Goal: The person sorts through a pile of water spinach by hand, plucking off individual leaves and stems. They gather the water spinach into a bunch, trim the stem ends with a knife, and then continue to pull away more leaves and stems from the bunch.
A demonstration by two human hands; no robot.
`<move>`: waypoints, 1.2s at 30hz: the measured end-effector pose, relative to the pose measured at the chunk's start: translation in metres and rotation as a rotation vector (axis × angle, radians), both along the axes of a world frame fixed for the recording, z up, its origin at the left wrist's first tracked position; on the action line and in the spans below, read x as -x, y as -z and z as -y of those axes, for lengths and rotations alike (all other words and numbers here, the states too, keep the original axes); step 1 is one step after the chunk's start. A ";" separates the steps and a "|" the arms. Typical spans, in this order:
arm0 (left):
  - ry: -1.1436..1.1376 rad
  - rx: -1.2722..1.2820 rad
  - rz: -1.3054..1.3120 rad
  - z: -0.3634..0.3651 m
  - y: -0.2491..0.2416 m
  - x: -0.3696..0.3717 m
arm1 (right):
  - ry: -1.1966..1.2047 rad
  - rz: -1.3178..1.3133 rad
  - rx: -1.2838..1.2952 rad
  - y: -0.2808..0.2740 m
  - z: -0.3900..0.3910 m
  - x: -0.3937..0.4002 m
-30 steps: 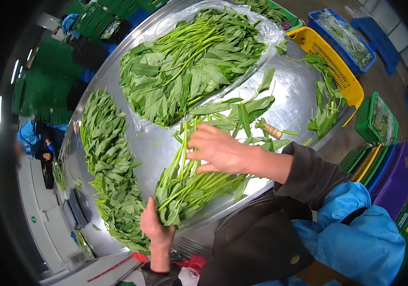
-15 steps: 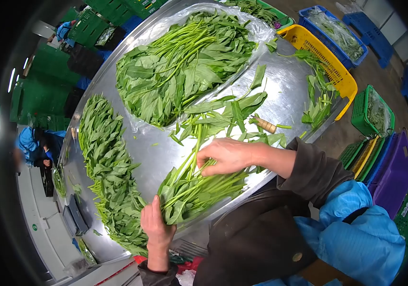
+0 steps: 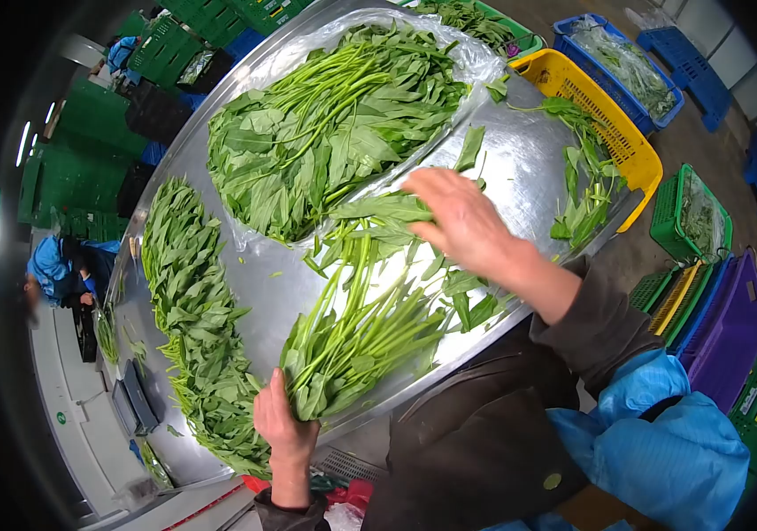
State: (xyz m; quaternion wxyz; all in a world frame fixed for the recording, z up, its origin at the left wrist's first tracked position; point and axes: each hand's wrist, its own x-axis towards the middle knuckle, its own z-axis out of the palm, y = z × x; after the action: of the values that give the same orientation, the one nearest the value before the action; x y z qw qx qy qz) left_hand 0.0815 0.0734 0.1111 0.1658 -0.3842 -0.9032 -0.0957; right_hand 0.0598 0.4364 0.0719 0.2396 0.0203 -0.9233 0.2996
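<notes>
A loose bunch of water spinach (image 3: 361, 350) lies at the near edge of the metal table (image 3: 263, 257), stems fanned toward the right. My left hand (image 3: 285, 425) is closed around its leafy left end, thumb along the leaves. My right hand (image 3: 462, 217), slightly smeared by motion, reaches over scattered water spinach leaves (image 3: 383, 211), its thumb and fingers apart around the leaf tips. Beyond it sits a large heap of water spinach (image 3: 334, 133) on clear plastic film. To the left runs a long row of water spinach bunches (image 3: 197, 327).
A yellow crate (image 3: 608, 115) stands at the table's right edge, beside loose sprigs (image 3: 586, 190). Blue (image 3: 622, 66) and green crates (image 3: 692, 212) of greens are farther right, near stacked crates (image 3: 714, 319). Another person (image 3: 64, 270) is at far left.
My right hand has left the bunch's stems and moved up and right to the scattered leaves. The wooden-handled tool seen there earlier is now hidden. My left hand stays at the bunch.
</notes>
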 end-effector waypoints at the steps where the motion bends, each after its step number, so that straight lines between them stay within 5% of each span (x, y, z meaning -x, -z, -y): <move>1: 0.017 0.025 -0.006 -0.001 0.000 -0.001 | -0.123 -0.063 0.224 -0.010 0.013 0.000; 3: 0.036 0.062 -0.004 -0.006 -0.001 0.002 | -0.231 -0.146 0.309 -0.012 0.037 0.000; 5: 0.097 0.048 -0.049 -0.012 -0.003 0.005 | -0.417 0.401 0.037 -0.021 0.050 -0.004; 9: 0.127 0.084 -0.034 -0.011 -0.002 0.004 | -0.380 0.664 -0.019 0.014 0.066 0.006; 11: 0.133 0.076 -0.030 -0.011 -0.001 0.004 | -0.257 0.238 0.605 0.041 0.082 0.008; 15: 0.122 0.058 -0.050 -0.011 -0.001 0.005 | -0.480 0.691 0.962 0.030 0.063 0.016; 17: 0.125 0.054 -0.053 -0.012 -0.001 0.006 | -0.499 0.701 0.926 0.030 0.060 0.016; 19: 0.115 0.052 -0.042 -0.009 -0.001 0.007 | -0.249 0.647 1.154 0.032 0.060 0.017; 20: 0.111 0.054 -0.040 -0.006 -0.002 0.008 | -0.152 0.664 1.129 0.031 0.047 0.021; 22: 0.113 0.087 -0.031 0.000 -0.004 0.009 | 0.004 0.514 0.668 0.034 0.014 0.030; 23: 0.107 0.085 -0.032 0.002 -0.004 0.010 | 0.067 0.395 0.021 0.027 0.003 0.029; 25: 0.155 0.103 -0.027 0.003 -0.005 0.014 | 0.126 -0.156 -0.122 0.030 0.006 0.037; 26: 0.158 0.101 -0.025 0.001 -0.005 0.016 | 0.129 -0.154 -0.123 0.030 0.011 0.037; 28: 0.224 0.139 -0.018 -0.003 -0.007 0.020 | -0.287 0.126 0.155 -0.007 0.036 0.037; 29: 0.229 0.143 -0.018 -0.005 -0.010 0.022 | -0.282 0.125 0.159 -0.012 0.045 0.040; 31: 0.297 0.156 -0.026 -0.008 -0.013 0.025 | -0.744 0.865 0.190 -0.017 0.057 0.045; 35: 0.290 0.105 -0.002 -0.003 -0.014 0.026 | -0.914 0.802 0.695 0.024 0.056 0.051; 36: 0.279 0.110 0.020 0.000 -0.014 0.026 | -0.740 0.774 0.982 0.026 0.050 0.052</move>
State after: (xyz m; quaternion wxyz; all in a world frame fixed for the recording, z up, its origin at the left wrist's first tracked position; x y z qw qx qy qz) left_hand 0.0555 0.0733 0.1254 0.1208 -0.5134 -0.8466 -0.0721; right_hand 0.0079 0.3861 0.0460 -0.2398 0.1139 -0.6338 0.7265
